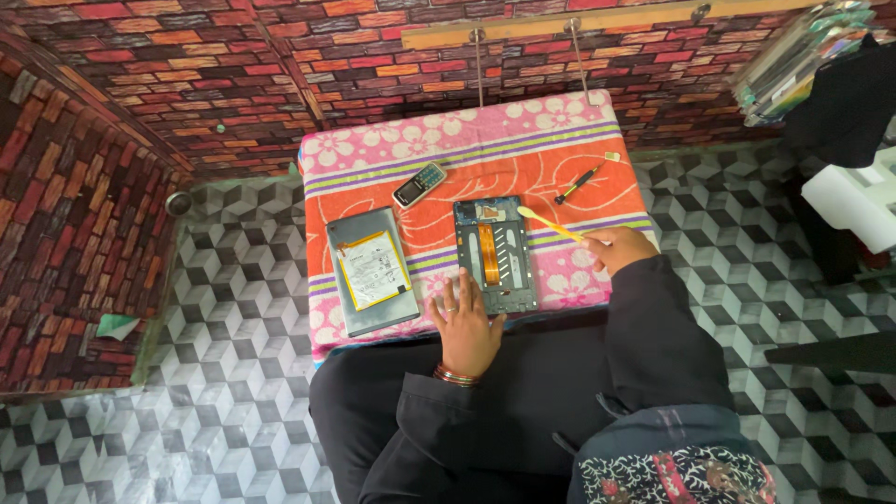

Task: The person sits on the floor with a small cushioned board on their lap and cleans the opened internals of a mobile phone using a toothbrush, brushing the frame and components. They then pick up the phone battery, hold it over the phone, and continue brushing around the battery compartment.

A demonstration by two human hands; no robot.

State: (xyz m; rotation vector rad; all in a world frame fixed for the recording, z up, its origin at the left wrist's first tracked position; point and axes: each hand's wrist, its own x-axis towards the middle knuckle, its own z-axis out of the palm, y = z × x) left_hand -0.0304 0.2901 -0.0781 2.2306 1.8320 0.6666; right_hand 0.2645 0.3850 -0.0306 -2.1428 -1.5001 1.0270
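Left hand (pixel 465 322) lies flat, open, touching the opened tablet frame (pixel 496 254); right hand (pixel 618 247) pinches a yellow pry tool (pixel 549 223). Beside them lies the grey back panel (pixel 371 271), white-labelled.

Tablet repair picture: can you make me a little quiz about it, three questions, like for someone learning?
1. True or false: the right hand holds a yellow pry tool over the opened tablet frame.
2. What does the left hand rest on?
A. the small keypad phone
B. the lower edge of the opened tablet frame
C. the screwdriver
3. Fill in: the grey back panel with the battery lies on the ____ side of the frame, as the picture shows it.

Key
1. True; its tip points at the frame's top corner.
2. B; its fingers lie flat there.
3. Left, on the flowered cloth.
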